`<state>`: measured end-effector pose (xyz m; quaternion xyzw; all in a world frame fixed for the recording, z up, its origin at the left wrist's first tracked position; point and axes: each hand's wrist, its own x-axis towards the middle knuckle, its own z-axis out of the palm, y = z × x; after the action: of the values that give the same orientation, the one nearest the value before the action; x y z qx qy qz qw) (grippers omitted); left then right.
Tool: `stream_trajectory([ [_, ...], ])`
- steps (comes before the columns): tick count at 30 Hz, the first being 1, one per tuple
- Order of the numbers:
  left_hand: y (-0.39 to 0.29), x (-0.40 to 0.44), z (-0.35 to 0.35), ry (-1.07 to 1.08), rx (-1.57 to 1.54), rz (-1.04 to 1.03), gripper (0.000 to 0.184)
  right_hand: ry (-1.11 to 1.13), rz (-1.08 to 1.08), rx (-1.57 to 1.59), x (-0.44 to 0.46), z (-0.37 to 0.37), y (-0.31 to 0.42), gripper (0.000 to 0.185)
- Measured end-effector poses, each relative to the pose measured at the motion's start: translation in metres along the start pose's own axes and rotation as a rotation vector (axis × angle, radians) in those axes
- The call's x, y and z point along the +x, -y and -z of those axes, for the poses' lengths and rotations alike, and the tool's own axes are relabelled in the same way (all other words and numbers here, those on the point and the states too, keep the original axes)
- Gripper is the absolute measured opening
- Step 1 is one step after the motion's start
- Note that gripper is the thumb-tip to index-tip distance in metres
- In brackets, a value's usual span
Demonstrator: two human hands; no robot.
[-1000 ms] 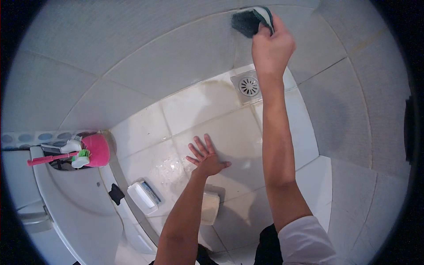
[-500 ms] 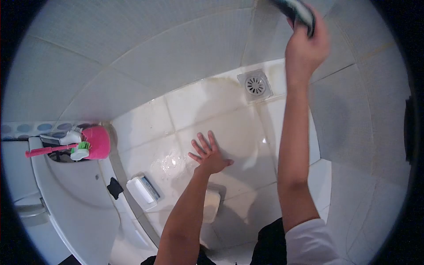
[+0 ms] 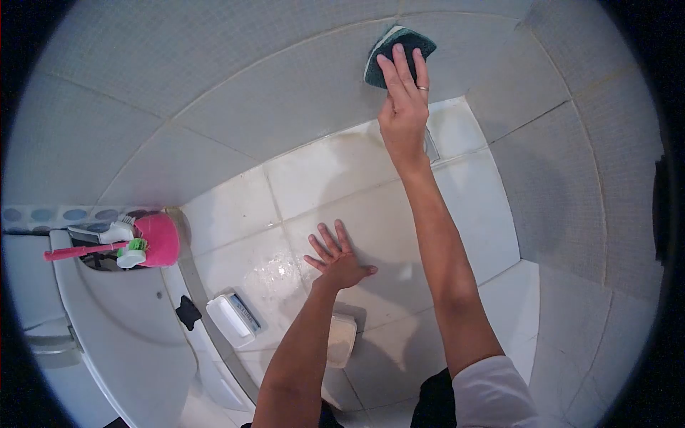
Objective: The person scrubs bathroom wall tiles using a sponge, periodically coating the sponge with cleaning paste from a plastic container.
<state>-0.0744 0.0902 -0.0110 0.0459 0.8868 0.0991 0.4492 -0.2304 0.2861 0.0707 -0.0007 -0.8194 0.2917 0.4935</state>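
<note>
My right hand [image 3: 405,114] presses a dark green scouring pad [image 3: 401,58] with a pale edge flat against the grey tiled wall [image 3: 285,85], just above the floor. Three of its fingers lie over the pad, and one wears a ring. The drain cover [image 3: 431,146] is mostly hidden behind that wrist. My left hand [image 3: 339,260] rests palm down on the white tiled floor [image 3: 349,167], fingers spread, holding nothing. Below it, partly behind my left forearm, is an open pale container [image 3: 342,341].
A white box [image 3: 232,319] with a blue label lies on the floor at the left. Beyond the ledge is a white basin [image 3: 128,307], with a pink dustpan [image 3: 158,240] and brushes [image 3: 131,253] at its top corner. A black object [image 3: 188,312] sits on the ledge.
My right hand swung up to the right with the pad, then came back left and down, and its fingers now lie spread over the pad. My left hand stayed in place.
</note>
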Motion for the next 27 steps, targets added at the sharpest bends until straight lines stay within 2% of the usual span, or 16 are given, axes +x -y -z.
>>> stream_trajectory([
  [5, -0.002, 0.002, -0.002, -0.002, -0.012, 0.027, 0.141, -0.067, -0.061, 0.094, 0.020, -0.006, 0.020, 0.035],
  [7, -0.001, 0.002, -0.002, -0.004, -0.011, 0.018, 0.141, -0.370, -0.505, 0.232, 0.042, -0.027, 0.024, 0.041],
  [8, -0.001, 0.002, -0.002, -0.005, -0.018, 0.015, 0.141, -0.378, -0.504, 0.224, 0.046, -0.038, 0.025, 0.041],
  [10, -0.003, 0.001, -0.001, 0.011, -0.007, 0.022, 0.139, -0.516, -0.148, -0.110, 0.046, -0.059, 0.022, 0.045],
  [11, -0.003, 0.000, 0.001, 0.028, -0.006, 0.039, 0.137, -0.390, 0.008, -0.123, 0.033, -0.055, 0.024, 0.038],
  [12, -0.002, -0.001, 0.002, 0.024, -0.006, 0.038, 0.137, -0.392, 0.011, -0.121, 0.030, -0.047, 0.008, 0.038],
  [14, -0.001, 0.001, 0.004, 0.042, 0.008, 0.021, 0.142, -0.088, 0.267, -0.123, 0.029, -0.014, -0.045, 0.031],
  [16, 0.000, 0.001, 0.001, 0.035, -0.005, 0.019, 0.142, -0.190, -0.302, 0.058, 0.064, 0.027, -0.067, 0.031],
  [17, -0.001, 0.002, 0.000, 0.022, -0.003, 0.015, 0.143, -0.188, -0.301, 0.057, 0.070, 0.024, -0.066, 0.031],
  [19, -0.001, 0.002, 0.000, 0.023, 0.004, 0.018, 0.143, -0.566, -0.447, 0.078, 0.080, 0.006, -0.052, 0.034],
  [21, -0.001, 0.003, 0.000, 0.020, 0.012, 0.024, 0.143, -0.575, -0.229, 0.015, 0.058, -0.039, 0.000, 0.030],
  [23, 0.002, 0.002, -0.002, 0.012, -0.003, -0.003, 0.142, -0.172, 0.000, 0.064, 0.020, -0.042, 0.049, 0.029],
  [24, 0.003, 0.001, -0.003, 0.010, 0.004, -0.003, 0.142, -0.179, -0.003, 0.064, 0.014, -0.041, 0.040, 0.029],
  [26, 0.002, 0.004, -0.002, 0.028, 0.025, 0.023, 0.142, -0.113, -0.113, 0.218, 0.010, -0.035, 0.017, 0.034],
  [27, 0.002, 0.004, -0.003, 0.016, 0.023, 0.021, 0.142, -0.301, -0.379, 0.262, 0.025, -0.032, 0.015, 0.039],
])
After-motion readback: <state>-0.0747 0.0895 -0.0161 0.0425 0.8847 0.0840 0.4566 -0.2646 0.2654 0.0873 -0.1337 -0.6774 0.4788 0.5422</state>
